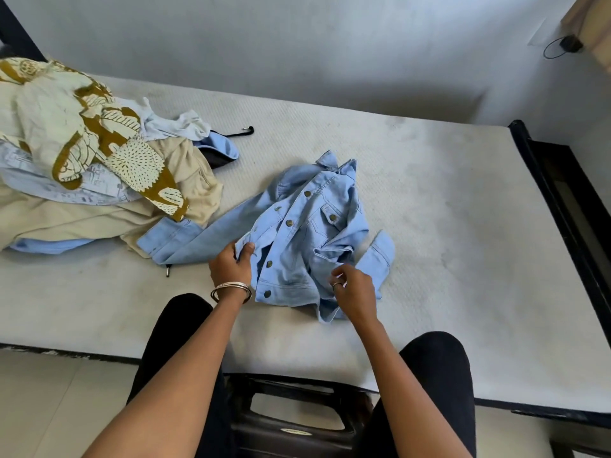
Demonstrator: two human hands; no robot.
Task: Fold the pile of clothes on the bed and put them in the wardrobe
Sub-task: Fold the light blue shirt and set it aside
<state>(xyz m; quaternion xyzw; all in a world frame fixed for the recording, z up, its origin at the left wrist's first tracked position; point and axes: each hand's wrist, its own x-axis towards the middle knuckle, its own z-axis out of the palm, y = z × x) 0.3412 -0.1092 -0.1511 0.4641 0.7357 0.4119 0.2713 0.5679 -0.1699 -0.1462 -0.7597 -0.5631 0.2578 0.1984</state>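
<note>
Denim jacket [307, 233]: crumpled near mattress [429, 193] front edge, unfolded.
Left hand [231, 264]: pinching its placket.
Right hand [352, 289]: pinching its hem.
Clothes pile [92, 166]: untouched, left edge.

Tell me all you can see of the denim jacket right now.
The denim jacket is light blue with brass-coloured buttons and a flap chest pocket. It lies crumpled and unfolded, front up, on the mattress. One sleeve stretches to the clothes pile. The left hand pinches its front edge; the right hand rests at its hem.

Head-worn view, looking steeply down, close over bed [429, 193]
</note>
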